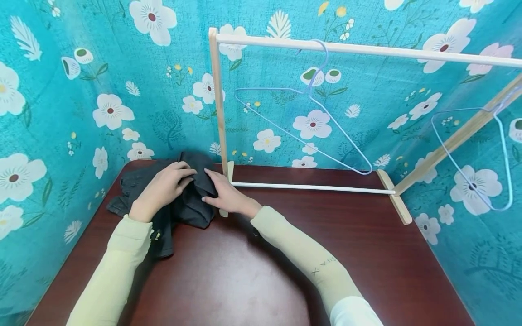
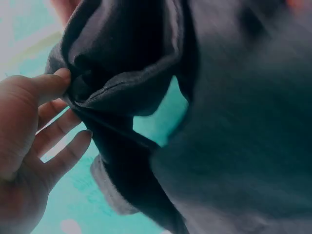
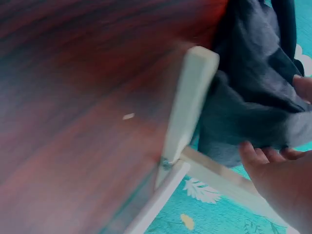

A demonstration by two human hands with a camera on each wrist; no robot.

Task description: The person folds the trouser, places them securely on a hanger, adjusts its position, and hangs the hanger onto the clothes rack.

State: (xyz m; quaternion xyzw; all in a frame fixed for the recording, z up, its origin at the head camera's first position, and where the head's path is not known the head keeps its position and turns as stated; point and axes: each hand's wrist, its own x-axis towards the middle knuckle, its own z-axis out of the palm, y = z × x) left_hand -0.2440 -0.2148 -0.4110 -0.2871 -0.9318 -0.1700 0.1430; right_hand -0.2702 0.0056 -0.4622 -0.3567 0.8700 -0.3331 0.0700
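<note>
Teal floral fabric [image 1: 163, 81] backs a dark-red table [image 1: 228, 276] in the head view, where a rack [image 1: 387, 50] runs off the right edge. Dark cloth [image 1: 200, 208] lies bunched in the back-left corner, the left hand [image 1: 165, 183] and right hand [image 1: 229, 194] on it, some fingertips lost among folds. From the left wrist, thumb and fingers pinch its edge; the nearer cloth blurs. From the right wrist, a hand cropped by the frame grips a fold beside the rack's foot [image 3: 190, 97].

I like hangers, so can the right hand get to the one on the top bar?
Probably yes: nothing seems to block the front of the hanger, though the right hand would need to let go of the dark cloth first.
</note>
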